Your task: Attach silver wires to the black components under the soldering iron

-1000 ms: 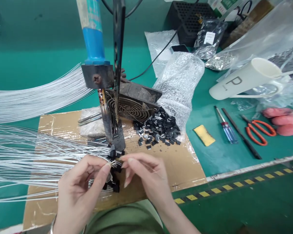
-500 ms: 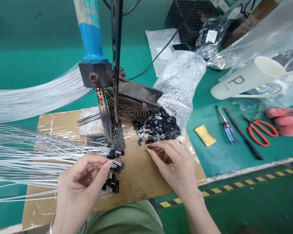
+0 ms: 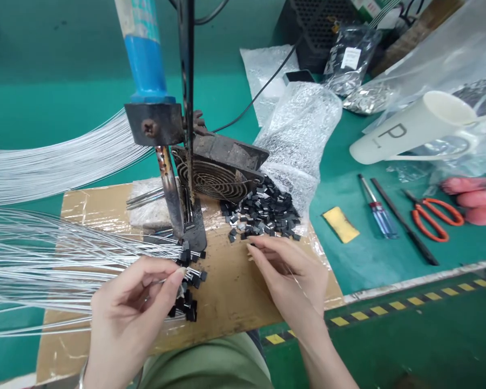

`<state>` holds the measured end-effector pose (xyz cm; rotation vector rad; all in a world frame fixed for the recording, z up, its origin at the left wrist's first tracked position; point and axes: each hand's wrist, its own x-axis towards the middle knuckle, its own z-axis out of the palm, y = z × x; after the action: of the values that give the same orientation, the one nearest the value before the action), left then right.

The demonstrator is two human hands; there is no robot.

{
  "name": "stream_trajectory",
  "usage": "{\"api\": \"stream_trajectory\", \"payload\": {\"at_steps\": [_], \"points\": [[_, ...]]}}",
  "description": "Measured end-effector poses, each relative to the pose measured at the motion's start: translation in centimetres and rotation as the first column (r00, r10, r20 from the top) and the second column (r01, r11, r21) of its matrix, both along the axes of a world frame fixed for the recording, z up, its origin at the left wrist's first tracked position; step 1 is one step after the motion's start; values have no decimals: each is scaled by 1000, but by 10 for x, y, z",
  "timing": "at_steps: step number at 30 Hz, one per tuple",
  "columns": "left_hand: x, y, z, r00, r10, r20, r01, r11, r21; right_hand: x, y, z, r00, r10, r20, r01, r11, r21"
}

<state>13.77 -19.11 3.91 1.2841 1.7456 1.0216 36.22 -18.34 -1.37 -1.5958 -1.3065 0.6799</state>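
Note:
My left hand (image 3: 133,302) is closed, thumb against forefinger, over the ends of the white wires (image 3: 105,251); what it pinches is too small to make out. Black connectors (image 3: 190,310) on wire ends lie beside its fingertips. My right hand (image 3: 294,275) is closed at the fingertips on a small dark piece, with a thin strand of solder wire (image 3: 295,278) running across the palm. Just beyond it lies a pile of loose black connectors (image 3: 267,210). A soldering iron (image 3: 148,70) points down in a stand between the hands.
Cardboard (image 3: 227,292) lies under the work. Behind it stand a fan (image 3: 214,178) and bubble wrap (image 3: 303,129). To the right are a white mug (image 3: 409,127), a yellow sponge (image 3: 341,225), a screwdriver (image 3: 380,216), a black rod (image 3: 405,221) and orange-handled pliers (image 3: 433,216).
My right hand has shifted slightly to the right, and the dark piece at its fingertips shows less. My left hand has moved slightly left, still pinched.

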Motion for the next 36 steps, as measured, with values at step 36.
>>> {"api": "stream_trajectory", "payload": {"at_steps": [36], "points": [[-3,9,10,984,-168,-63,171,984,43,-72,7,29,531,-14,-847,-313,926,-212]]}}
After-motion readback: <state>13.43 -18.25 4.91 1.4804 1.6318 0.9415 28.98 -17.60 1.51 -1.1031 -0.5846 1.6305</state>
